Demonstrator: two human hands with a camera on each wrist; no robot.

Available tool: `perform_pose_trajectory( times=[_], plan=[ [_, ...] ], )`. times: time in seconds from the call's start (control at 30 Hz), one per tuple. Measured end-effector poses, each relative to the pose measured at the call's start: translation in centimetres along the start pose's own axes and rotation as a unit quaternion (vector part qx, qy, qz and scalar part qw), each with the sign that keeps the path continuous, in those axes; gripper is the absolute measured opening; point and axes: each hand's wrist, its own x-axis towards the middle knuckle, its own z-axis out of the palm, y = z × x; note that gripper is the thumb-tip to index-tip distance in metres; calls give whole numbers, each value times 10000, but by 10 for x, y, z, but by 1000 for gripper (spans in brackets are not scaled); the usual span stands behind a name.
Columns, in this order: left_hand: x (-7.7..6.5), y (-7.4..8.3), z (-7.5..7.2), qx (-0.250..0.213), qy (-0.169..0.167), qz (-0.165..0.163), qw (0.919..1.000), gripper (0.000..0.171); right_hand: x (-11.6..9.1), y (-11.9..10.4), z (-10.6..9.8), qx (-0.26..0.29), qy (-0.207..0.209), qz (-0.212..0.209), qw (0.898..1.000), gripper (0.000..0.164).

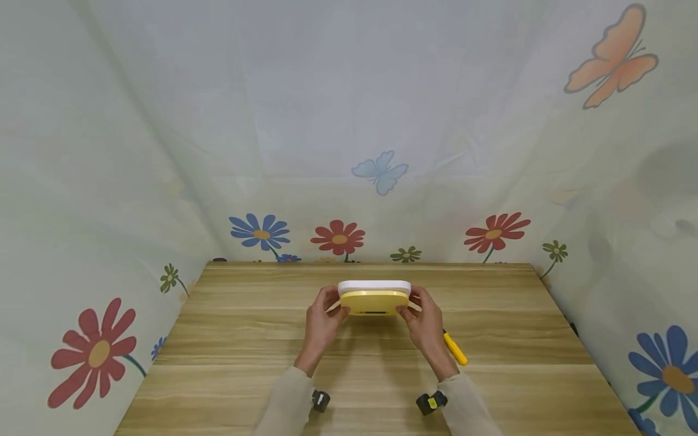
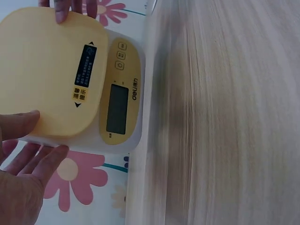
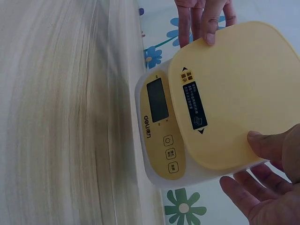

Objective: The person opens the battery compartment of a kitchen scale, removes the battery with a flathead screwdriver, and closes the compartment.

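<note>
From my remote feed I see a yellow-and-white digital scale point(image 1: 374, 301) held up over the tabletop point(image 1: 245, 321), midway between its left and right edges and nearer the far edge than the near one. Both hands have hold of it, one at each end: the left hand point(image 1: 323, 324) and the right hand point(image 1: 426, 321) are each partly closed, thumb on the yellow weighing plate point(image 2: 42, 75), the other fingers around the side of the white base. I get the scale tilted, its plate facing back toward the person. Beside the plate I can make out a dark display point(image 3: 157, 100) and three buttons point(image 3: 170, 153); a black label point(image 3: 194, 105) sits on the plate itself. Just beside the right wrist, well in from the tabletop's right edge, I see a yellow-handled tool point(image 1: 455, 348), its dark end partly hidden. Past the far edge hangs a flower-and-butterfly cloth point(image 1: 305, 121).
</note>
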Motion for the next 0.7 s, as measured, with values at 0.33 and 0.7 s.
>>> perform_pose_trajectory(
  times=[0.33, 0.7],
  plan=[
    [-6, 8, -2, 45, -29, 39, 10000, 40, -4, 7, 0, -45, -56, 32, 10000, 39],
    [-5, -8, -3, 33, -21, 103, 9999, 36, -8, 18, 0, -100, -4, 89, 9999, 39]
  ],
)
